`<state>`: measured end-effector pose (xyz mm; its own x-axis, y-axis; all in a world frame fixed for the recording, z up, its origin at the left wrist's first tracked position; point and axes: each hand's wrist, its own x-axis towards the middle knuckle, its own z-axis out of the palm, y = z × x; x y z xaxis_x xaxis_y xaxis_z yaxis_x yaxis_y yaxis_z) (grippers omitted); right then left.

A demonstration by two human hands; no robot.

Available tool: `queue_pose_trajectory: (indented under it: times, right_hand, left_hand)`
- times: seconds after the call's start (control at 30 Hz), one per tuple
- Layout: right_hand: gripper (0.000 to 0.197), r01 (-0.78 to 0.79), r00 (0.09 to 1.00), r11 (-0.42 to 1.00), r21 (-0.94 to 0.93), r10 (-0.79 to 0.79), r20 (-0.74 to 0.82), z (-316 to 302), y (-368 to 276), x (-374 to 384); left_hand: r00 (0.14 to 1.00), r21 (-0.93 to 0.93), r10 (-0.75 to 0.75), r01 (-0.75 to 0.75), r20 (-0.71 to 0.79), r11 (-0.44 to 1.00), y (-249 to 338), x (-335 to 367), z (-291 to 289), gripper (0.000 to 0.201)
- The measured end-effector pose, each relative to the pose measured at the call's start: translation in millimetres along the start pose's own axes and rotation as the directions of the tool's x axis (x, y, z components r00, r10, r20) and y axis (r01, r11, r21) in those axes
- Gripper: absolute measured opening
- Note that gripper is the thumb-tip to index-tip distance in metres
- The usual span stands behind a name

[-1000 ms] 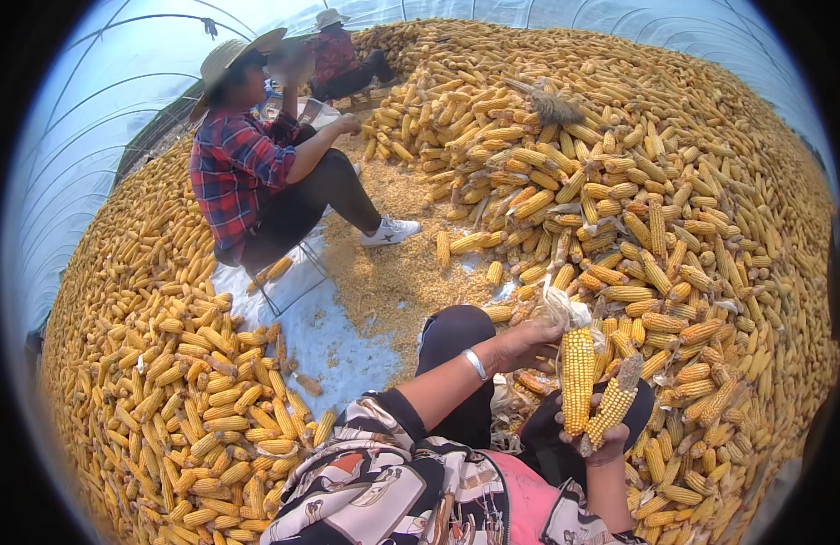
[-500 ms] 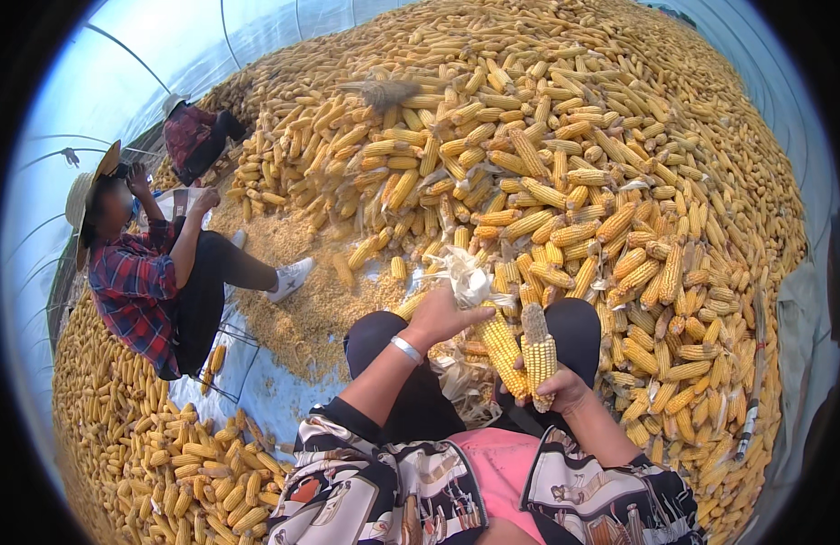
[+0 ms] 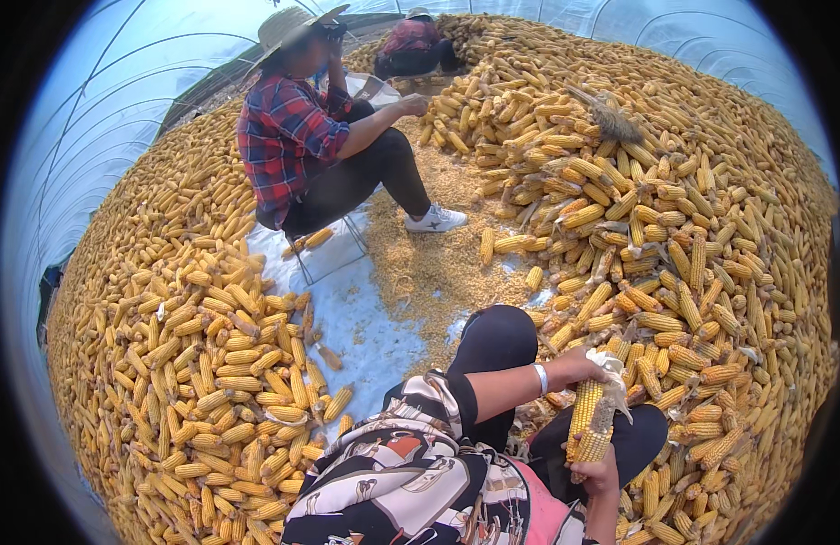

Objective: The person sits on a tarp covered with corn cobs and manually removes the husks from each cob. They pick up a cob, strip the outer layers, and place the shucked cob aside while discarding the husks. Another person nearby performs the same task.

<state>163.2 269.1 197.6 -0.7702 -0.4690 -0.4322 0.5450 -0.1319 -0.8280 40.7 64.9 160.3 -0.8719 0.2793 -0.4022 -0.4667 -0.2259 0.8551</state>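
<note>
Two ears of corn (image 3: 581,422) stand side by side above my lap, yellow kernels showing; the right-hand one has a bare greyish tip. My right hand (image 3: 600,474) is closed around their lower ends. At the top, my left hand (image 3: 572,367), a pale band on its wrist, is closed on whitish corn husk (image 3: 611,374). The husk hangs down beside the ears and partly covers their upper ends. Some of the left fingers are hidden behind the husk.
Heaped corn ears (image 3: 692,245) rise to the right, with another pile (image 3: 229,400) on the left. Loose kernels (image 3: 438,282) cover part of a pale sheet (image 3: 347,336). A person in a plaid shirt (image 3: 288,136) sits on a stool ahead; another person (image 3: 412,41) sits farther off.
The view has swung left, so my hands now appear farther right. My left hand's husk now hangs beside the two ears, which my right hand still holds.
</note>
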Motion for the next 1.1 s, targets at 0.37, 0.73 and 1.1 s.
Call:
queue_pose_trajectory:
  times: [0.37, 0.73, 1.1]
  right_hand:
    - [0.063, -0.018, 0.955, 0.842, 0.539, -0.146, 0.260, 6.3, 1.7, 15.2]
    - [0.068, -0.068, 0.953, 0.764, 0.641, -0.139, 0.268, 26.3, -14.8, 60.2]
    - [0.095, 0.048, 0.938, 0.780, 0.624, -0.251, 0.241, 34.3, -26.8, 128.6]
  left_hand:
    - [0.996, -0.408, 0.019, 0.019, 0.090, 0.913, 54.4, 0.0, -4.3, 0.009]
    - [0.997, -0.101, 0.058, -0.063, -0.058, 0.993, 93.7, 39.0, -31.3, 0.019]
    - [0.984, -0.258, 0.076, -0.116, -0.160, 0.959, 73.0, 63.1, -42.7, 0.019]
